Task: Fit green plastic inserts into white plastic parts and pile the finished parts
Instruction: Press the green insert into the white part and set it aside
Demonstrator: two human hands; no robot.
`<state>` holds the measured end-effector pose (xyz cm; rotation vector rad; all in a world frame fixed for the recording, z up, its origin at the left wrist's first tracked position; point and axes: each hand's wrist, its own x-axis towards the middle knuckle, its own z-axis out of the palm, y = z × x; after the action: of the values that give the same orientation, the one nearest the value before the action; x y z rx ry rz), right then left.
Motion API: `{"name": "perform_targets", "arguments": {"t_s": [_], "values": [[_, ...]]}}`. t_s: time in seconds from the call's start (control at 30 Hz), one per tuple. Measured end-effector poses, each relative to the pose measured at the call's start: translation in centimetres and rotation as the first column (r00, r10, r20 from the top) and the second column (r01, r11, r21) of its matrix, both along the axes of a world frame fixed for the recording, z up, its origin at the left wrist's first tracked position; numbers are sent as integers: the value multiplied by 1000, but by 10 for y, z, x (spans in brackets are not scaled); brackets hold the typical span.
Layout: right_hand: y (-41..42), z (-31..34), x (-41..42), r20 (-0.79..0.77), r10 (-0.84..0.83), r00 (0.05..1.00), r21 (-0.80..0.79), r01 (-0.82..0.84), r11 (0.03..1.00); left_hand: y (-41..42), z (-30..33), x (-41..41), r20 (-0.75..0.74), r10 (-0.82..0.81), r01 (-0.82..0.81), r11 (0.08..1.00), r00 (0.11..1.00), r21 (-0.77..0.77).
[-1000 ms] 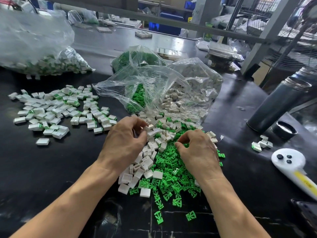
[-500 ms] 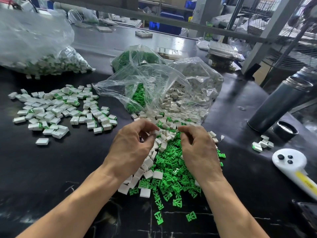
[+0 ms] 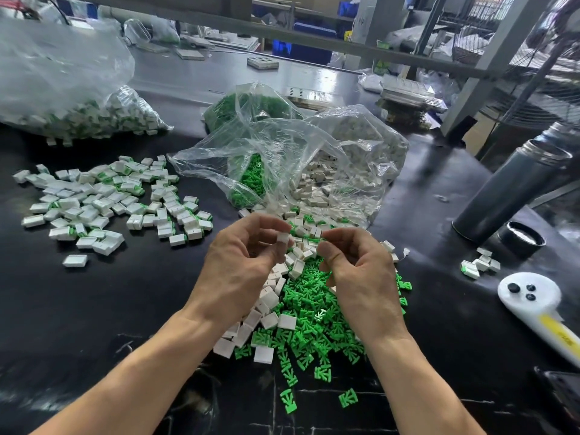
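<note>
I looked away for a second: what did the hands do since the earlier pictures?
Both hands rose off the heap. The left hand now pinches a white part; the right hand has curled in towards it, what it holds hidden. The finished pile and bags stayed put.

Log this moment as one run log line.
left hand: pinches white part | right hand: fingers curled, contents hidden | finished pile: left

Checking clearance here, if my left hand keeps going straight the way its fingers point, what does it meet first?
Probably the right hand: the left hand, pinching a small white plastic part, points right across a small gap at its fingertips. Depth is hard to judge.
</note>
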<state>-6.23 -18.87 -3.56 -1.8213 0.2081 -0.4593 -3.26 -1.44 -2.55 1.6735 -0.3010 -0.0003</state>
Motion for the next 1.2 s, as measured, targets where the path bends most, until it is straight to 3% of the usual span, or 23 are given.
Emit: {"name": "perform_targets", "arguments": {"t_s": [0.23,0.33,0.53,0.63,0.93,1.2], "values": [[5,1,-3,17,51,999,-13,-51,999,1,3,-1,-29,4,-5,999,1000,-34],[5,3,-4,20,102,995,133,-103,986,1,3,0,-40,24,-26,999,999,-42],[10,6,-3,54,202,978,426,-206,881,2,6,2,-162,-18,-20,973,987,-230],[11,5,-3,90,246,965,485,-258,836,1,7,2,-186,-33,-20,961,982,-275],[9,4,-3,69,256,964,473,-258,843,0,5,3,-179,-77,30,967,981,-252],[8,4,-5,56,191,980,355,-198,914,0,6,2,-178,-95,53,972,979,-229]]}}
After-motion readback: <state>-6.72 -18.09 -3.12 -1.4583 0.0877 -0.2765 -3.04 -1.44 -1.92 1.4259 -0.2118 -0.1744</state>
